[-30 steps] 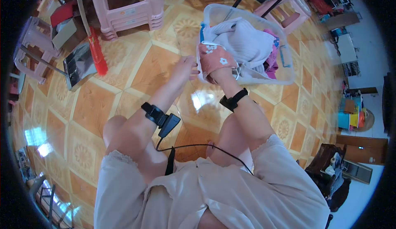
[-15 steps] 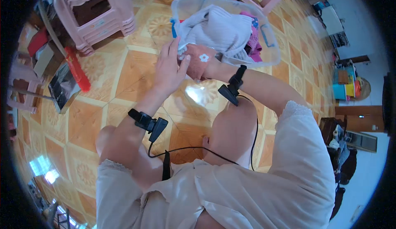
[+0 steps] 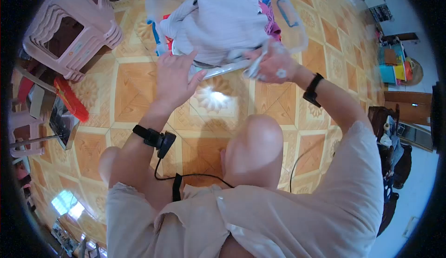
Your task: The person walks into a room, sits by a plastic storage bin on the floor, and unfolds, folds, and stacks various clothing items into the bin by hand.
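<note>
My left hand (image 3: 175, 79) is open, its thumb spread from its fingers, at the near left rim of a clear plastic storage box (image 3: 297, 39). My right hand (image 3: 275, 63) is blurred by motion over the box's near right rim. With it is a small brownish cloth with white flowers (image 3: 281, 73), whose pale part hangs toward the left; its exact kind and how far it covers the fingers are unclear. Inside the box lies a pale grey ribbed knit garment (image 3: 223, 21). Beside it is a purple and blue patterned cloth (image 3: 266, 9).
Stacked pink plastic stools (image 3: 74, 30) stand at the left, near a red-bristled brush (image 3: 72, 101) and a dustpan (image 3: 62, 123). A black cable (image 3: 200, 176) runs from my left wrist strap across my lap. Colourful containers (image 3: 395, 67) stand at the far right.
My right hand has moved right with the flowered cloth, away from my left hand. My left hand has let go of the cloth. The view has shifted, so the box appears higher and further left.
</note>
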`<state>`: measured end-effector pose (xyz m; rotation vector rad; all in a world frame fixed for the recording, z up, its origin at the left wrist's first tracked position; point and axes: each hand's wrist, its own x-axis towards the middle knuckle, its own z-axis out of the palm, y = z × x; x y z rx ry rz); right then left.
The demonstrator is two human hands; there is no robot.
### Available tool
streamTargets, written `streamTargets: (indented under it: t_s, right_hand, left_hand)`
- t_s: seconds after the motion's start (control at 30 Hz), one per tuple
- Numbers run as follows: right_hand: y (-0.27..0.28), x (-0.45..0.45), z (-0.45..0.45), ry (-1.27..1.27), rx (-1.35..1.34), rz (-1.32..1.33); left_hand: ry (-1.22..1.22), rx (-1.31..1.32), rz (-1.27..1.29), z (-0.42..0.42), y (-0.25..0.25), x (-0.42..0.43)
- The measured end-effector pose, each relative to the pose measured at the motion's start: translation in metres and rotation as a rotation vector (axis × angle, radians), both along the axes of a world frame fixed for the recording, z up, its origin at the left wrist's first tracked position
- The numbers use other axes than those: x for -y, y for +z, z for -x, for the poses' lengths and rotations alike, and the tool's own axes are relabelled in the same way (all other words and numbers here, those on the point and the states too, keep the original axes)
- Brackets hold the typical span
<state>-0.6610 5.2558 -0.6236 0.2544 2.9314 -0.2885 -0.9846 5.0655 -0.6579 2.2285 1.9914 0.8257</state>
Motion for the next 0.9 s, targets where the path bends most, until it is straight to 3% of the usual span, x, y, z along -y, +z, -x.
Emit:
streamTargets:
  t_s: [0.07, 0.2, 0.23, 0.3, 0.4, 0.53, 0.63, 0.7, 0.73, 0.83, 0.9]
  right_hand:
    - [-0.034, -0.030, -0.055, -0.237, -0.186, 0.343]
    - [0.029, -0.037, -0.076, -0.574, -0.185, -0.379]
    - [0.011, -0.039, -0.078, -0.574, -0.191, -0.370]
    - [-0.034, -0.033, -0.076, -0.732, -0.581, -0.560]
    - [-0.015, 0.013, -0.015, -0.701, -0.595, -0.496]
    - [-0.044, 0.070, 0.047, -0.590, -0.760, -0.408]
    - [-0.044, 0.084, 0.059, -0.417, -0.545, -0.283]
    - [-0.053, 0.049, 0.031, -0.091, -0.511, -0.334]
    - [-0.043, 0.045, 0.024, -0.276, -0.405, -0.208]
    - [-0.050, 0.001, -0.038, -0.434, -0.541, -0.404]
    - [-0.055, -0.036, -0.083, -0.484, -0.500, -0.397]
  left_hand:
    - [-0.017, -0.034, -0.018, -0.002, -0.001, -0.002]
    - [0.014, -0.036, -0.078, -0.010, 0.002, -0.004]
    - [0.016, -0.044, -0.072, -0.012, 0.003, -0.006]
    - [0.067, -0.113, 0.003, -0.016, 0.003, -0.006]
    - [0.090, -0.144, -0.021, -0.018, 0.000, -0.007]
    - [0.073, -0.136, -0.002, -0.016, -0.001, -0.007]
    - [0.069, -0.132, -0.006, -0.015, -0.005, -0.005]
    - [0.056, -0.102, 0.041, -0.011, -0.007, -0.006]
    - [0.049, -0.105, 0.035, -0.011, -0.006, -0.006]
    - [0.044, -0.102, 0.015, -0.010, -0.005, -0.003]
    - [0.031, -0.092, -0.036, -0.010, -0.005, -0.003]
